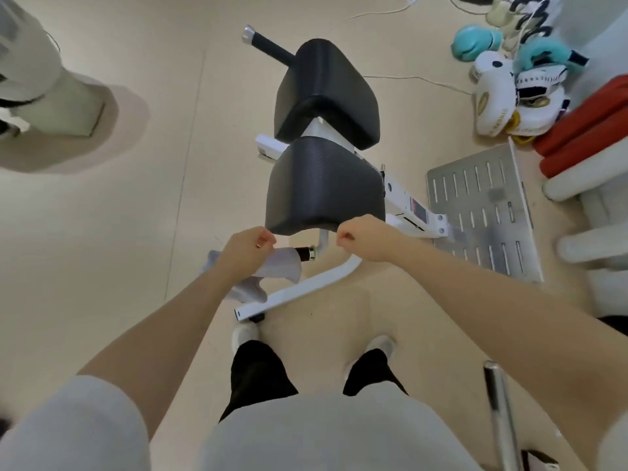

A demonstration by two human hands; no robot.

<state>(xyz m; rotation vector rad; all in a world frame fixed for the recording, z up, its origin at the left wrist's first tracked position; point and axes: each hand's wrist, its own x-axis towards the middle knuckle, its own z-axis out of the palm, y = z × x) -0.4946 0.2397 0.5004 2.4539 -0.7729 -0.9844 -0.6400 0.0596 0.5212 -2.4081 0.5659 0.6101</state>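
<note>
Underfoot, beige floor [136, 205] (gloves [494, 96] heaped right); left hand [249, 248] grips cloth [285, 266].

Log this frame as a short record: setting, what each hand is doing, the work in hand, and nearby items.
setting: a person stands over a gym machine with a white frame
left hand: grips a white cloth at the black handle
right hand: fingers curled at the edge of the near black pad, nothing seen in it
work: probably wiping the handle
nearby: slotted metal plate, white boxing gloves on the floor
</note>
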